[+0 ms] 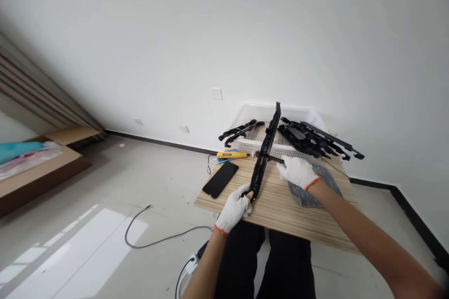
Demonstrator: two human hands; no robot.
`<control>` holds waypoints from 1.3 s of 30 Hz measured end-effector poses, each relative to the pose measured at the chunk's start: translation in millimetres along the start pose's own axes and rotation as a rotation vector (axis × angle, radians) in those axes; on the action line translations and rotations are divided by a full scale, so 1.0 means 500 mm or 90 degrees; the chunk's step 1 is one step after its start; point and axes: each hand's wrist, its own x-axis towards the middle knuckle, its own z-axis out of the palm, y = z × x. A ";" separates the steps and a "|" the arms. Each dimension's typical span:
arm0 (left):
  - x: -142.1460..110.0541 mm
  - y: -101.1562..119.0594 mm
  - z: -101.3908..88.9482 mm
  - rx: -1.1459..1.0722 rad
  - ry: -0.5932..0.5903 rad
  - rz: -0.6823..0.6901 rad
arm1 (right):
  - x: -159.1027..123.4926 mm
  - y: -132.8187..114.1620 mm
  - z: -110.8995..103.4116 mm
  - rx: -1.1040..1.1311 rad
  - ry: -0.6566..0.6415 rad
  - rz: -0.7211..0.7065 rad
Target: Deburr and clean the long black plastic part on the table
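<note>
Both hands wear white knit gloves, the left hand point(234, 208) and the right hand point(297, 171) alike, each glove ending in a thin orange band at the wrist. The forearms are bare, without sleeves. Below the tabletop point(280, 205), the legs are in black trousers.

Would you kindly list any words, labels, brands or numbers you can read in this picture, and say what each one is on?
None can be read.
Phone: screen dark, no text.
Yellow tool: any marking too small to read.
Long black part, gripped by left hand and right hand: no legible marking.
</note>
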 end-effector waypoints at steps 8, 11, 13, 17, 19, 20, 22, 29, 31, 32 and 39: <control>0.001 -0.007 0.002 -0.011 0.012 0.014 | 0.006 -0.027 -0.006 0.041 -0.014 0.074; 0.004 -0.010 0.004 -0.014 0.012 0.011 | 0.014 -0.027 -0.004 0.045 -0.015 0.071; 0.005 -0.010 0.006 -0.020 0.018 0.014 | 0.017 -0.024 -0.003 0.046 -0.014 0.064; 0.005 -0.008 0.010 -0.015 0.027 0.015 | 0.019 -0.016 -0.002 0.039 -0.009 0.040; 0.004 -0.006 0.011 -0.006 0.031 0.014 | 0.020 -0.013 -0.003 0.030 0.002 0.022; 0.003 -0.005 0.011 0.003 0.035 0.011 | 0.021 -0.012 -0.004 0.026 0.006 0.017; 0.001 -0.001 0.010 0.026 0.037 0.000 | 0.021 -0.012 -0.006 0.020 0.003 0.009; -0.001 0.003 0.005 0.042 0.027 -0.010 | 0.011 -0.012 -0.006 0.011 0.010 -0.022; -0.002 0.003 0.006 0.036 0.020 -0.003 | 0.012 -0.013 -0.003 0.013 0.012 -0.026; -0.002 0.002 0.006 0.032 0.018 -0.001 | 0.013 -0.013 -0.002 0.014 0.010 -0.021; 0.003 -0.008 0.003 0.012 0.027 -0.015 | 0.023 -0.015 -0.012 0.009 -0.012 0.001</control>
